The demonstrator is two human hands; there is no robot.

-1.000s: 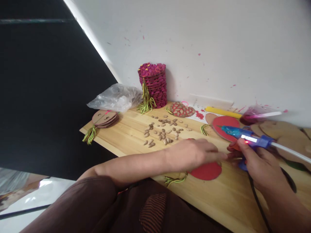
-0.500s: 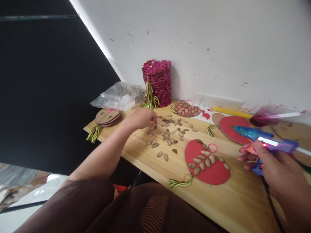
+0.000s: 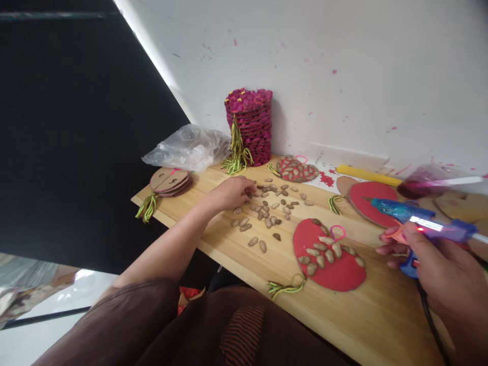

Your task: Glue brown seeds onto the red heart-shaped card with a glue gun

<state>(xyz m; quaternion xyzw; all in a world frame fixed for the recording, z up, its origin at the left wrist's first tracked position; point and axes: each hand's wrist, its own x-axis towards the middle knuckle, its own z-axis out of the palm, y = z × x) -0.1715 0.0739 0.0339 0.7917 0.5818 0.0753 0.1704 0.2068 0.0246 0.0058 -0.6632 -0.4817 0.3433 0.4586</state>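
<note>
Seeds [image 3: 272, 211] lie scattered loose on the bench [image 3: 343, 320], between the tall stack of crimson discs [image 3: 249, 127] at the wall and the red disc [image 3: 330, 256] near you. Your left hand [image 3: 232, 193] rests at the left edge of that scatter, its fingers curled down onto the seeds. I cannot tell whether one is pinched between them.

Each seed looks light, hard and smooth, so it will likely skid or flip under a flat finger. Take one by its long sides, thumb against forefinger, and lift it clear of its neighbours.

Your right hand [image 3: 438, 259] is closed round the grip of the blue glue gun [image 3: 419, 221]. Its lamp glows red, the nozzle points left above the bench, and the cord trails off below. The tip is probably hot, so keep your fingers behind it.

The red disc lies flat with a dozen or so seeds on its upper half, a pink loop [image 3: 337, 232] at its top and a green tassel [image 3: 285, 288] at its lower left.

A second ago your left hand lay across that disc and hid it. Half a second ago it had reached the seeds, and it has shifted only slightly since. The glue gun has hardly moved.
</note>
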